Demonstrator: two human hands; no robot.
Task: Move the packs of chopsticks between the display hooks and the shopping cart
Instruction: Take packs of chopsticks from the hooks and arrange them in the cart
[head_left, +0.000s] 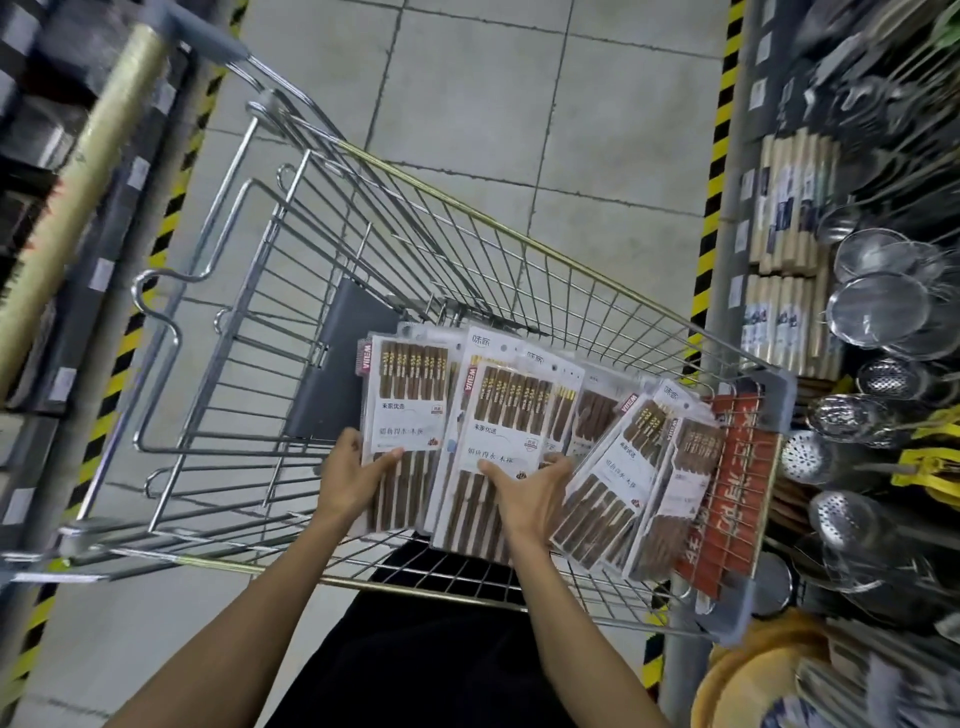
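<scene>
Several flat packs of brown chopsticks with white labels lie fanned out in the near right part of a wire shopping cart (291, 218). My left hand (353, 475) grips the left edge of the leftmost pack (410, 410), thumb on its front. My right hand (530, 491) holds the middle pack (506, 415), thumb across its face and fingers spread over its right side. More packs (628, 467) lean against the cart's right end. No display hooks for chopsticks can be made out.
The cart's grey child-seat flap (337, 364) stands behind the packs. A red sign panel (737, 493) covers the cart's right end. Shelving on the right holds metal strainers (878, 306), ladles and wooden rolling pins (789, 208). Dark shelves (47, 156) stand at left. Grey floor tiles (519, 104) lie ahead.
</scene>
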